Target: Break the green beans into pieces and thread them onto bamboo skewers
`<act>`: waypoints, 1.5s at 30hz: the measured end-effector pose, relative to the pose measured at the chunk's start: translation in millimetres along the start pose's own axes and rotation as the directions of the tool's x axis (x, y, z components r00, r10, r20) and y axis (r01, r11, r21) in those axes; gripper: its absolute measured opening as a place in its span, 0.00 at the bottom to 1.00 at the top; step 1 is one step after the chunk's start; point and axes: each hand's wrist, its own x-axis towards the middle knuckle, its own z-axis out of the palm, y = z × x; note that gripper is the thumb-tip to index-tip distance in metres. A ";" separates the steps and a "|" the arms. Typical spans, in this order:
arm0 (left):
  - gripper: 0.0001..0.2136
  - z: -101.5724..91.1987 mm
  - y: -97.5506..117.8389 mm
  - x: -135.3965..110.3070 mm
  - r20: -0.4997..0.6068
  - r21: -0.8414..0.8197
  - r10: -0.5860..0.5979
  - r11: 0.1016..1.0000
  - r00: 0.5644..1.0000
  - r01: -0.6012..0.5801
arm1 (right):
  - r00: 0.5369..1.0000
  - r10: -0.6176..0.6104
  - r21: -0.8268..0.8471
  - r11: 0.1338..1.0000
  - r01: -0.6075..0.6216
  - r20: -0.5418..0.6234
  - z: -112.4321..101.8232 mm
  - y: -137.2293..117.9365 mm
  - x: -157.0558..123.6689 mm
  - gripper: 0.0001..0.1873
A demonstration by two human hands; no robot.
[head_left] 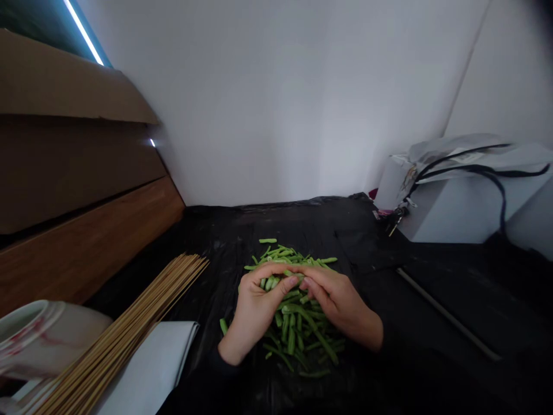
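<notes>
At counter (432, 323) centre, green bean pieces (298, 334) lie heaped. Left hand (253, 311) curls round a small bundle of them; right hand (339, 302) pinches the bundle's end. Risk: a loose grip could let short pieces slip out and scatter toward the bamboo skewers (129, 334).

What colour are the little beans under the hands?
Green: the cut beans show best in the head view, piled on black plastic.

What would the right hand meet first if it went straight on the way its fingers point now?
Its fingers point left, so the right hand would almost at once meet the left hand and the cut green beans that it cups. Depth is unclear, but they look nearly touching.
</notes>
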 end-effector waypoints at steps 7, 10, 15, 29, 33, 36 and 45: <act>0.04 3.5 0.1 -4.4 0.006 0.089 0.177 0.980 0.984 -0.177 | 0.997 -0.059 -0.376 0.926 0.039 -0.042 6.6 1.6 -2.9 0.11; 0.04 3.8 1.7 -6.1 0.017 0.102 0.189 0.977 0.982 -0.190 | 0.993 -0.058 -0.353 0.935 0.020 -0.098 7.1 -0.7 -3.7 0.11; 0.04 4.4 3.3 -6.9 0.037 0.038 0.130 0.991 0.991 -0.131 | 0.987 0.078 -0.109 0.990 -0.094 -0.141 4.0 -6.2 -6.9 0.11; 0.16 1.2 -2.6 -1.6 0.168 -0.249 -0.217 0.934 0.962 0.254 | 0.896 -0.443 -0.556 0.739 0.381 0.026 8.9 -3.4 -5.0 0.15; 0.16 -0.2 -4.8 -1.8 0.158 -0.064 -0.132 0.988 0.978 0.144 | 0.890 -0.447 -0.602 0.689 0.403 0.084 7.1 -1.1 -4.0 0.14; 0.16 -1.0 -9.1 -4.9 0.187 0.181 0.101 0.974 0.977 -0.136 | 0.900 -0.430 -0.612 0.693 0.382 0.075 6.2 2.7 -4.9 0.16; 0.13 -7.9 -2.6 6.0 0.047 -0.157 -0.196 0.967 0.980 0.201 | 0.980 -0.191 -0.645 0.756 0.115 -0.049 -13.8 23.8 -0.2 0.14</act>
